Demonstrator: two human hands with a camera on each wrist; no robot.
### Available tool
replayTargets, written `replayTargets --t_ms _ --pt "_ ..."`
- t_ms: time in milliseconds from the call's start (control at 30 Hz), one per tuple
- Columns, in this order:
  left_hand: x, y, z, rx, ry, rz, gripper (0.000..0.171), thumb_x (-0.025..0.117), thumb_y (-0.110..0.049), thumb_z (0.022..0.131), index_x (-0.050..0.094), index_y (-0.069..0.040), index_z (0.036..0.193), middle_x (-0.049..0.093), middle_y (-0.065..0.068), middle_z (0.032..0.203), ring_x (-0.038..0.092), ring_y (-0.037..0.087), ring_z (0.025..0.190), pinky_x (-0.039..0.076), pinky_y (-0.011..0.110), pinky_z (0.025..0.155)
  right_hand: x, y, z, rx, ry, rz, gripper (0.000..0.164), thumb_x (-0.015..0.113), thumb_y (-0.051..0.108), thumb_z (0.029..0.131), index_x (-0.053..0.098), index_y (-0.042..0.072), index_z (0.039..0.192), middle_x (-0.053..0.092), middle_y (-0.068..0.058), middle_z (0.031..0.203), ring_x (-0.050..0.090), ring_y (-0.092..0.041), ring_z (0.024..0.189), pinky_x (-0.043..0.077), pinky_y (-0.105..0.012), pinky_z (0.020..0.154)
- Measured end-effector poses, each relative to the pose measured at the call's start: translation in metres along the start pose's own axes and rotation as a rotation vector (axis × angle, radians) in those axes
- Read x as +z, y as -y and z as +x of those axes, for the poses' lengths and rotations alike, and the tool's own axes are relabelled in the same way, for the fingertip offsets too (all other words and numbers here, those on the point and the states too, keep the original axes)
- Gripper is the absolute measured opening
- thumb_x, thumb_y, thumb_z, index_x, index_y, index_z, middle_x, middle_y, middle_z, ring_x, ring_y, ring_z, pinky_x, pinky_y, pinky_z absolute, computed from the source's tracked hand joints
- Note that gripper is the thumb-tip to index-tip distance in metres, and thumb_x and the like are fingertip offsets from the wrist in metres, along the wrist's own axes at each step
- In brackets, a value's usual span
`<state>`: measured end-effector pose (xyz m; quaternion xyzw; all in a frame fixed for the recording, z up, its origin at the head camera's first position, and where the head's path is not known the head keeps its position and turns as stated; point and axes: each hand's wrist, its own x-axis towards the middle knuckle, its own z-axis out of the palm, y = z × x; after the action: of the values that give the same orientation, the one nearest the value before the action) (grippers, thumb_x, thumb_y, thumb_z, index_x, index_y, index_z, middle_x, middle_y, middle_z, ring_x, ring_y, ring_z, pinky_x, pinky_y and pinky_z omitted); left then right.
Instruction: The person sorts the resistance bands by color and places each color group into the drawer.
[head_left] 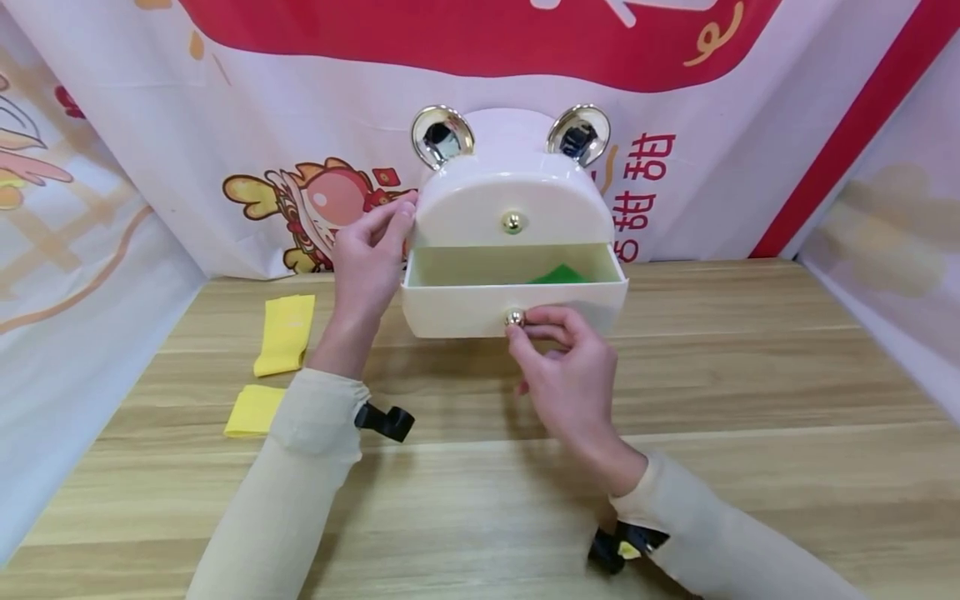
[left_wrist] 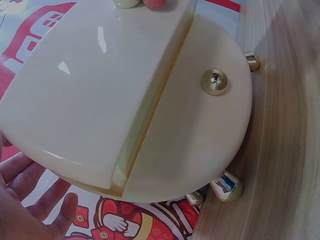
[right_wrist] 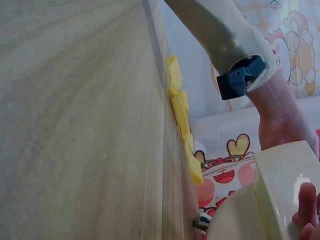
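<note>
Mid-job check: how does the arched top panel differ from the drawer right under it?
The arched top panel sits back, while the drawer juts out open, showing a green item. The panel's top edge curves; the drawer's is straight. The panel's knob is free, whereas the right hand pinches the drawer's knob. Both are whitish, each with a round gold knob.
</note>
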<state>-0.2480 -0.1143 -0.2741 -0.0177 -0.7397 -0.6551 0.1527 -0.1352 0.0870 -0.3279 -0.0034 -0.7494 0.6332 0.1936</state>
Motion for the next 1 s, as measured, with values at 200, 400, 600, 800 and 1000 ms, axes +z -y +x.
replayTargets --t_ms 200,400,600,800,1000 --pt "0.0 0.001 0.0 0.011 -0.003 0.007 0.038 0.065 -0.041 0.105 0.073 -0.022 0.138 0.073 -0.003 0.141 0.068 0.013 0.129 0.054 0.032 0.114 0.004 -0.004 0.013 -0.007 -0.006 0.01 0.018 0.079 0.01 0.094 0.071 0.008 0.11 0.081 -0.009 0.1 0.067 -0.021 0.051 0.06 -0.039 0.047" --pt "0.001 0.003 0.0 0.021 -0.006 -0.003 0.037 0.066 -0.039 0.105 0.074 -0.022 0.136 0.074 -0.002 0.139 0.069 0.013 0.128 0.055 0.032 0.113 0.009 -0.006 0.024 0.003 -0.026 0.003 0.017 0.079 0.011 0.094 0.072 0.009 0.109 0.081 -0.007 0.099 0.067 -0.018 0.051 0.062 -0.046 0.051" --pt "0.0 0.003 0.0 0.025 -0.016 -0.002 0.035 0.066 -0.04 0.105 0.075 -0.024 0.135 0.075 -0.002 0.137 0.071 0.01 0.115 0.059 0.02 0.095 0.014 -0.007 0.034 0.018 -0.029 0.008 0.018 0.079 0.012 0.094 0.072 0.009 0.11 0.081 -0.006 0.101 0.067 -0.016 0.051 0.062 -0.046 0.051" --pt "0.0 0.003 0.0 0.017 -0.015 0.014 0.035 0.066 -0.043 0.105 0.075 -0.027 0.135 0.075 -0.003 0.136 0.069 0.009 0.108 0.056 0.017 0.078 0.016 -0.009 0.043 0.024 -0.033 -0.001 0.018 0.079 0.012 0.094 0.073 0.009 0.11 0.081 -0.005 0.102 0.067 -0.017 0.052 0.062 -0.041 0.05" --pt "0.001 0.003 0.001 0.021 -0.017 0.017 0.036 0.065 -0.042 0.105 0.074 -0.025 0.135 0.074 -0.003 0.138 0.07 0.01 0.124 0.059 0.025 0.103 0.017 -0.01 0.051 0.028 -0.041 -0.01 0.017 0.08 0.015 0.093 0.074 0.009 0.108 0.081 -0.007 0.1 0.069 -0.032 0.054 0.061 -0.038 0.049"
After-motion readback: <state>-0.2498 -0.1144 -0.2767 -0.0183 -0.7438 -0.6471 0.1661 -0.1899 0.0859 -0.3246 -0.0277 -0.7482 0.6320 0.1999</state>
